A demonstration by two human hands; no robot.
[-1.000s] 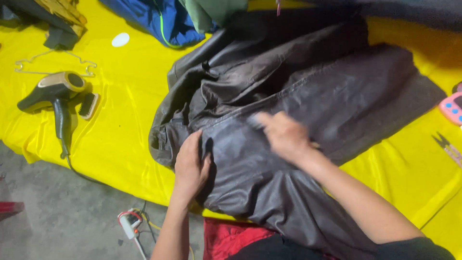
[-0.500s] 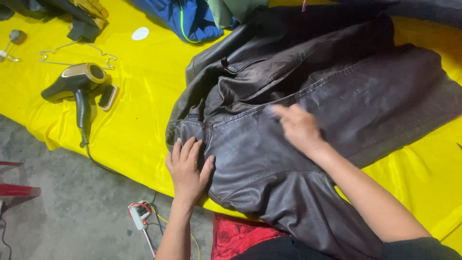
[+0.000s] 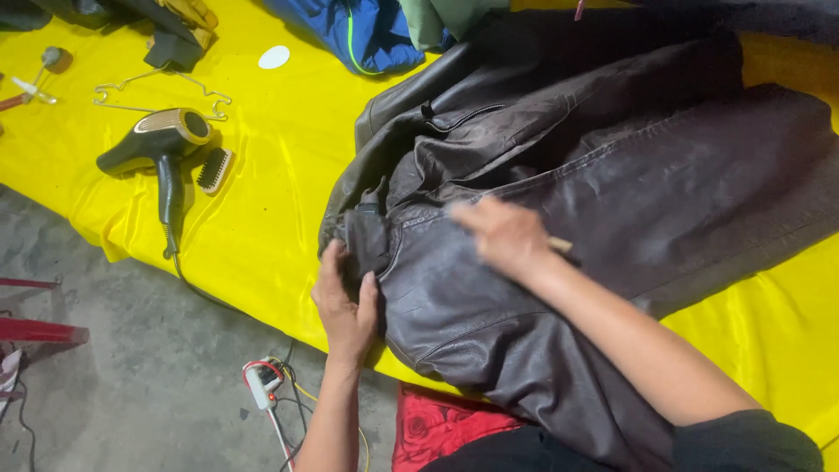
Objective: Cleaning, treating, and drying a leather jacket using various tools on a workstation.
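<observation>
Two hands on jacket (image 3: 612,201): left hand (image 3: 345,301) grip pinching cuff; right hand (image 3: 502,234) grip blurred, cannot tell.

An informal garment-care or leather-cleaning workshop, set at floor level: a glossy yellow plastic sheet (image 3: 262,210) serves as the work surface over a bare, stained concrete floor (image 3: 114,367). Spread on the sheet are a dark brown leather jacket (image 3: 612,201), a black-and-gold hair dryer (image 3: 157,144) with a small brush (image 3: 214,170) beside it, a wire clothes hanger (image 3: 162,92), and further garments at the far edge, among them a blue jacket (image 3: 358,31). A power strip with loose wires (image 3: 262,385) lies on the concrete beside the sheet.
</observation>
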